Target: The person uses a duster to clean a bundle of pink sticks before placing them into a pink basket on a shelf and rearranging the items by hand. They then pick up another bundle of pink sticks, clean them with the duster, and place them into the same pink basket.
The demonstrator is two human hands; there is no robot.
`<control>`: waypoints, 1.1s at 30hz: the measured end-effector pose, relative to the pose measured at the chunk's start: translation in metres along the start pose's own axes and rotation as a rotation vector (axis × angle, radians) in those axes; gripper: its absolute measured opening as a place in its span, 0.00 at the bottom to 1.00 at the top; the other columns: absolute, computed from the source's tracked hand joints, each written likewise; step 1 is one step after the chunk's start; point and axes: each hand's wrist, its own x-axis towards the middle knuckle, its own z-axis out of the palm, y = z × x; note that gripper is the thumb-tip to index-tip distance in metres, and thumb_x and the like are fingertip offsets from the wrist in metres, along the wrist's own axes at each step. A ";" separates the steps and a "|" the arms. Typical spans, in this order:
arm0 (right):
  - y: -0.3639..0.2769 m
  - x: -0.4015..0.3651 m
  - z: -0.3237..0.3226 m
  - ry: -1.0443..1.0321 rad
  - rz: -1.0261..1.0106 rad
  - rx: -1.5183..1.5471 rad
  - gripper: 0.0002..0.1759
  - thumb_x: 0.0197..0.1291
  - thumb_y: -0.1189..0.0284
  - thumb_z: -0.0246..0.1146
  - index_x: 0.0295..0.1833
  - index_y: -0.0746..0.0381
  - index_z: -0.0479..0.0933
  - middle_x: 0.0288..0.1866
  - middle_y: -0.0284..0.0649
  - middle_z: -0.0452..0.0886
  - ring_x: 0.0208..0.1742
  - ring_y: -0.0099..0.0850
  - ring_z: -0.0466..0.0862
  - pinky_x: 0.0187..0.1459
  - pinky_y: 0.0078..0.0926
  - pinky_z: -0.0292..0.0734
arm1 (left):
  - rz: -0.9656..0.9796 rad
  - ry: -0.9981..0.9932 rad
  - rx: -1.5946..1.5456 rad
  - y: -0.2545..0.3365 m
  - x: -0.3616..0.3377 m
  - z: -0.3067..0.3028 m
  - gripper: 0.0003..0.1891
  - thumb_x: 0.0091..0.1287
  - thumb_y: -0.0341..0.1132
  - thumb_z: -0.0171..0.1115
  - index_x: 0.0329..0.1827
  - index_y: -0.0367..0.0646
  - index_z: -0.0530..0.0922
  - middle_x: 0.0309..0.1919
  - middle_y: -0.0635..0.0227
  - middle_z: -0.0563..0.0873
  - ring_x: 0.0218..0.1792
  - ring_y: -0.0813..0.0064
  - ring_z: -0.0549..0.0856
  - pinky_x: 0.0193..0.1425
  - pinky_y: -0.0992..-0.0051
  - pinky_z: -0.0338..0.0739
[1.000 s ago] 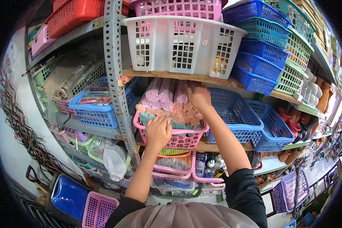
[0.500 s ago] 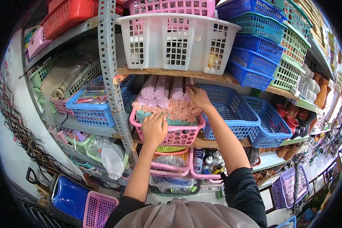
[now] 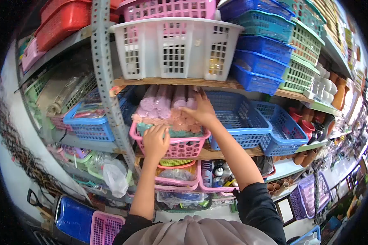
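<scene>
A pink basket on the middle shelf is stacked with rolls that have a clear, shiny look. Lavender rolls lie on top, peach rolls below them, and teal rolls at the bottom. My left hand is bent over the basket's front rim on the left, fingertips against the teal rolls. On the right side of the stack, my right hand lies with fingers spread, its thumb over the peach rolls and its fingertips reaching back along the rightmost lavender roll.
Two blue baskets stand right of the pink one. A wooden shelf edge with a white basket sits close above the rolls. A perforated metal post rises at left. Pink baskets with bottles and bags are below.
My right hand has gone from bent fingers at the end of the right lavender roll to spread fingers over the stack. The left hand stays at the rim. The view has shifted slightly.
</scene>
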 end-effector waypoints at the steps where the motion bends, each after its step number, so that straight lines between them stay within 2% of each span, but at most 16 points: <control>1: 0.000 -0.008 -0.008 0.038 -0.026 -0.046 0.53 0.46 0.45 0.71 0.70 0.69 0.63 0.71 0.61 0.63 0.70 0.54 0.67 0.67 0.43 0.66 | -0.005 0.019 -0.022 0.001 0.002 -0.003 0.09 0.62 0.30 0.56 0.42 0.44 0.82 0.39 0.66 0.85 0.43 0.64 0.81 0.48 0.65 0.71; 2: -0.001 -0.019 -0.021 0.054 -0.002 -0.068 0.53 0.46 0.45 0.71 0.70 0.69 0.63 0.71 0.61 0.63 0.70 0.54 0.67 0.67 0.43 0.66 | -0.006 0.034 -0.050 0.008 0.005 -0.004 0.09 0.62 0.29 0.56 0.43 0.43 0.81 0.40 0.65 0.85 0.44 0.63 0.81 0.50 0.64 0.71; 4: -0.003 -0.049 -0.054 0.097 -0.209 0.098 0.43 0.50 0.54 0.72 0.66 0.67 0.67 0.71 0.63 0.62 0.71 0.56 0.64 0.68 0.44 0.64 | 0.008 0.096 -0.178 0.036 0.011 -0.002 0.09 0.62 0.28 0.56 0.44 0.43 0.81 0.41 0.63 0.84 0.45 0.61 0.81 0.51 0.63 0.71; 6: 0.002 -0.087 -0.085 0.091 -0.255 0.191 0.33 0.54 0.62 0.71 0.62 0.65 0.70 0.71 0.59 0.63 0.71 0.53 0.66 0.69 0.42 0.63 | 0.012 0.142 -0.324 0.069 0.012 0.016 0.10 0.62 0.26 0.56 0.44 0.42 0.81 0.42 0.62 0.84 0.46 0.59 0.80 0.53 0.63 0.71; 9: 0.012 -0.147 -0.136 0.071 -0.101 0.292 0.26 0.56 0.67 0.69 0.60 0.62 0.73 0.69 0.52 0.66 0.69 0.49 0.68 0.67 0.40 0.64 | 0.043 -0.104 -0.832 0.148 0.002 0.052 0.11 0.60 0.23 0.55 0.45 0.39 0.81 0.43 0.57 0.83 0.47 0.56 0.80 0.54 0.62 0.72; 14: 0.066 -0.261 -0.200 0.177 0.269 0.285 0.21 0.58 0.74 0.66 0.57 0.67 0.74 0.55 0.44 0.77 0.53 0.33 0.80 0.54 0.29 0.76 | 0.131 -0.562 -1.228 0.263 -0.036 0.122 0.12 0.58 0.22 0.55 0.45 0.37 0.79 0.41 0.55 0.82 0.47 0.53 0.80 0.51 0.64 0.74; 15: 0.066 -0.281 -0.216 0.222 0.394 0.348 0.20 0.59 0.75 0.64 0.57 0.67 0.74 0.52 0.42 0.78 0.50 0.30 0.81 0.52 0.27 0.77 | 0.198 -0.586 -1.276 0.288 -0.039 0.124 0.09 0.61 0.24 0.56 0.44 0.35 0.78 0.37 0.58 0.80 0.41 0.61 0.81 0.48 0.68 0.74; 16: 0.080 -0.306 -0.226 0.250 0.448 0.238 0.19 0.60 0.76 0.64 0.57 0.67 0.74 0.48 0.41 0.80 0.48 0.28 0.82 0.49 0.25 0.77 | 0.242 -0.652 -1.363 0.312 -0.042 0.125 0.09 0.61 0.23 0.55 0.44 0.34 0.78 0.38 0.57 0.81 0.42 0.62 0.82 0.49 0.69 0.75; 18: 0.094 -0.345 -0.246 0.344 0.596 0.257 0.18 0.62 0.72 0.64 0.56 0.65 0.74 0.49 0.43 0.79 0.47 0.30 0.82 0.47 0.26 0.78 | 0.269 -0.749 -1.488 0.357 -0.064 0.147 0.11 0.60 0.21 0.54 0.45 0.34 0.78 0.40 0.57 0.82 0.44 0.63 0.83 0.50 0.70 0.75; 20: 0.102 -0.379 -0.272 0.396 0.678 0.132 0.17 0.64 0.73 0.64 0.57 0.65 0.75 0.46 0.41 0.81 0.45 0.26 0.82 0.46 0.24 0.78 | 0.217 -1.039 -1.541 0.398 -0.077 0.152 0.13 0.62 0.20 0.53 0.48 0.33 0.78 0.44 0.59 0.82 0.46 0.68 0.83 0.51 0.73 0.76; 22: 0.113 -0.411 -0.292 0.456 0.770 0.097 0.16 0.65 0.73 0.63 0.56 0.65 0.75 0.47 0.41 0.81 0.45 0.27 0.82 0.47 0.25 0.78 | 0.267 -1.197 -1.572 0.437 -0.100 0.176 0.14 0.64 0.20 0.51 0.51 0.35 0.78 0.47 0.63 0.82 0.46 0.73 0.83 0.51 0.76 0.76; 23: 0.120 -0.427 -0.302 0.463 0.817 0.053 0.16 0.65 0.72 0.62 0.56 0.66 0.75 0.47 0.42 0.82 0.45 0.28 0.83 0.46 0.26 0.79 | 0.270 -1.161 -1.702 0.458 -0.111 0.182 0.12 0.65 0.24 0.56 0.50 0.36 0.78 0.43 0.62 0.81 0.38 0.76 0.81 0.40 0.76 0.75; 26: 0.137 -0.466 -0.329 0.500 0.928 0.019 0.17 0.64 0.71 0.63 0.56 0.66 0.75 0.45 0.44 0.82 0.45 0.31 0.83 0.46 0.29 0.79 | 0.353 -1.284 -1.677 0.508 -0.136 0.200 0.11 0.66 0.25 0.55 0.51 0.36 0.78 0.46 0.61 0.82 0.45 0.70 0.83 0.48 0.73 0.77; 30: 0.152 -0.510 -0.359 0.535 1.061 0.042 0.17 0.65 0.70 0.62 0.56 0.67 0.75 0.47 0.45 0.82 0.45 0.34 0.83 0.47 0.30 0.79 | 0.351 -1.389 -1.755 0.564 -0.160 0.205 0.11 0.66 0.26 0.56 0.51 0.36 0.78 0.48 0.61 0.82 0.46 0.69 0.83 0.50 0.72 0.78; 31: 0.160 -0.524 -0.365 0.508 1.038 -0.002 0.17 0.66 0.70 0.62 0.56 0.66 0.75 0.48 0.43 0.83 0.45 0.27 0.83 0.45 0.27 0.80 | 0.351 -1.418 -1.729 0.576 -0.168 0.208 0.11 0.67 0.27 0.56 0.51 0.36 0.79 0.48 0.60 0.82 0.47 0.69 0.83 0.51 0.72 0.78; 33: 0.172 -0.546 -0.376 0.517 1.060 -0.039 0.16 0.66 0.70 0.62 0.56 0.66 0.75 0.47 0.42 0.83 0.45 0.27 0.83 0.46 0.27 0.80 | 0.344 -1.434 -1.717 0.598 -0.190 0.220 0.12 0.68 0.29 0.57 0.52 0.37 0.79 0.49 0.60 0.83 0.49 0.68 0.83 0.51 0.72 0.78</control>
